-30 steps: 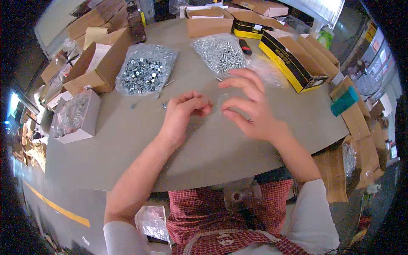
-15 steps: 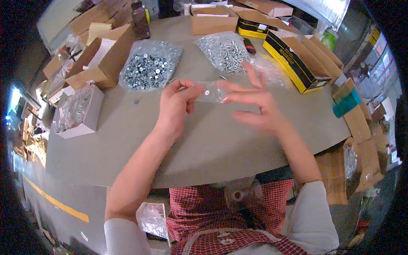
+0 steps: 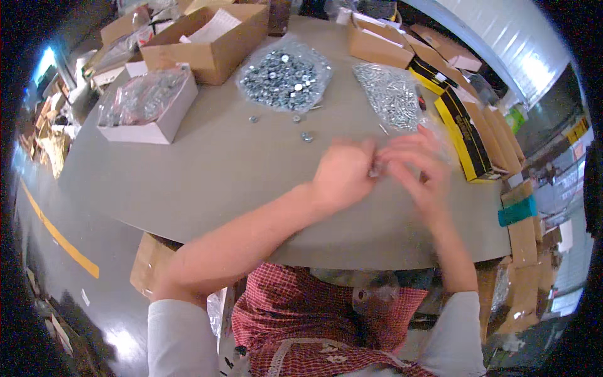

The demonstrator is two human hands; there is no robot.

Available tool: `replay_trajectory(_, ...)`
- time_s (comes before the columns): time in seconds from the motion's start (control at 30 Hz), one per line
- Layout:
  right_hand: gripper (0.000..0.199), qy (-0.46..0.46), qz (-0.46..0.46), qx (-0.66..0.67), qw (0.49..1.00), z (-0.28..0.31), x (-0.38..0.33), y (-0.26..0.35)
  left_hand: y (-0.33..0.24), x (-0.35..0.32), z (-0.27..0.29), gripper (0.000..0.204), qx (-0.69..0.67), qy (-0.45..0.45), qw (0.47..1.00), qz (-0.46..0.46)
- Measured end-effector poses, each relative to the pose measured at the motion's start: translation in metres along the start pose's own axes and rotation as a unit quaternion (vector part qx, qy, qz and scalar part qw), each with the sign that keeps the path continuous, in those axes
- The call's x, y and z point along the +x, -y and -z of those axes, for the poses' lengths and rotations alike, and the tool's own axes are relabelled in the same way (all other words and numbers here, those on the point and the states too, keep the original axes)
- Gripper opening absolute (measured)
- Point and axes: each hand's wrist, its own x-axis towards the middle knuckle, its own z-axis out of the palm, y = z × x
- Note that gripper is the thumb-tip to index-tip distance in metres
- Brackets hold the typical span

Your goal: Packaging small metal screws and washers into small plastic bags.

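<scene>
My hands are close together over the middle right of the table, both somewhat blurred. My left hand (image 3: 342,174) is closed around a small clear plastic bag (image 3: 375,169), mostly hidden by the fingers. The thumb and fingertips of my right hand (image 3: 419,164) meet at the same bag beside it. Beyond them lies an open clear bag of metal screws (image 3: 391,97), close to my right hand. Farther left is a clear bag heaped with round metal nuts or washers (image 3: 279,78). A few loose metal pieces (image 3: 306,136) lie in front of it.
At the left stands a white box (image 3: 164,122) with bagged parts, and behind it an open cardboard box (image 3: 217,53). Black and yellow boxes (image 3: 461,135) line the right side, near a red and black tool (image 3: 421,99). The table's edge (image 3: 151,231) curves in front of me.
The view has swung left, so the table's contents sit farther right. My hands have come together at the bag; the right fingers, spread before, are now drawn in against it.
</scene>
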Motion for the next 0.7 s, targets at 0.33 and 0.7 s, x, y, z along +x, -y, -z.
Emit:
replay_trajectory(0.33, 0.018, 0.199, -0.085, -0.02, 0.976, -0.099, 0.14, -0.003, -0.055, -0.04, -0.015, 0.035, -0.076, 0.257, 0.953, -0.14)
replay_trajectory(0.7, 0.019, 0.274, 0.133, 0.087, 0.949, -0.073, 0.121, 0.036, -0.048, -0.046, -0.021, 0.046, -0.109, 0.237, 0.937, -0.232)
